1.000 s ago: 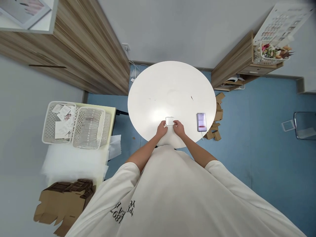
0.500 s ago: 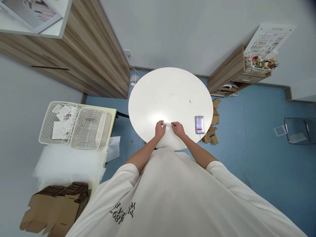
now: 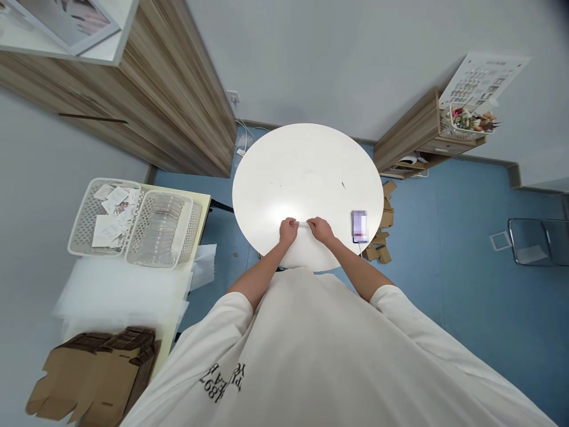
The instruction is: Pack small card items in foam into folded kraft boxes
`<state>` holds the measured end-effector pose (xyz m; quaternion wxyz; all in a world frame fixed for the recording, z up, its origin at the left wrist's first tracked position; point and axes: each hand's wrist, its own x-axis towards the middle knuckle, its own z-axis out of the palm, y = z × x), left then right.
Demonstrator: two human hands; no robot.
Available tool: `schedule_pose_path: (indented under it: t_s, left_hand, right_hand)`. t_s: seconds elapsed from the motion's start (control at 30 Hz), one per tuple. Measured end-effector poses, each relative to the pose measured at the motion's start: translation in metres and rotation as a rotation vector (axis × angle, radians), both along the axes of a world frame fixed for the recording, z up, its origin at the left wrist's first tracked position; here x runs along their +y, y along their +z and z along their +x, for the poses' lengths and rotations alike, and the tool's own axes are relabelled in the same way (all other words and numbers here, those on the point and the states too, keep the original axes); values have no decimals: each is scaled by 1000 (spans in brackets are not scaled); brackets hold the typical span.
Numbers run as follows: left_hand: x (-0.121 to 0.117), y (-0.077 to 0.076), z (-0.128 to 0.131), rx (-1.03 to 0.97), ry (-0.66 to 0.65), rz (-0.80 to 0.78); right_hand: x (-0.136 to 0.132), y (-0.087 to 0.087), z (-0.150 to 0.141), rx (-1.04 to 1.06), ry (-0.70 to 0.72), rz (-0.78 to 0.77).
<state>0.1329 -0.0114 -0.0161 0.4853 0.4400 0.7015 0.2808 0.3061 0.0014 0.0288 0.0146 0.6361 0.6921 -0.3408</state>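
Observation:
Both hands are close together over the near part of a round white table (image 3: 306, 160). Between them spans a thin white strip (image 3: 303, 223), possibly folded paper or film; its kind is too small to make out against the white top. My left hand (image 3: 288, 230) pinches its left end, fingers curled. At the right end, my right hand (image 3: 319, 229) pinches it between thumb and fingers. A phone with a blurred purple screen (image 3: 359, 226) lies to the right of my right hand, a white cable (image 3: 360, 250) running from its lower edge.
Left, a side table holds a basket of white cards (image 3: 103, 216), a basket of clear packets (image 3: 160, 231), translucent sheets (image 3: 120, 290) and flattened brown cartons (image 3: 84, 379). Small brown boxes (image 3: 381, 237) lie on the floor at right. A folding chair (image 3: 537, 242) stands farther right.
The hands stay almost in place, still pinching the white strip, which looks slightly thinner now. The whole view has shifted a little with the head.

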Motion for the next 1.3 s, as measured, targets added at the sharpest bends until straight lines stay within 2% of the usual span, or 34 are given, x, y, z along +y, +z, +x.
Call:
schedule_pose_path:
  t_s: [0.33,0.5,0.73,1.1,1.3]
  left_hand:
    - [2,11,-5,13,42,-63]
    - [3,17,-4,15,59,-84]
    - [4,21,-2,-11,84,-98]
    - [2,19,-2,-26,107,-131]
    - [-13,7,-1,-35,72,-145]
  right_hand:
    - [7,-1,6,-30,239,23]
    - [4,3,2,-77,294,9]
    - [-1,1,-2,-96,247,-16]
    - [-12,1,-9,-154,280,33]
    - [-1,-5,-5,-111,150,12]
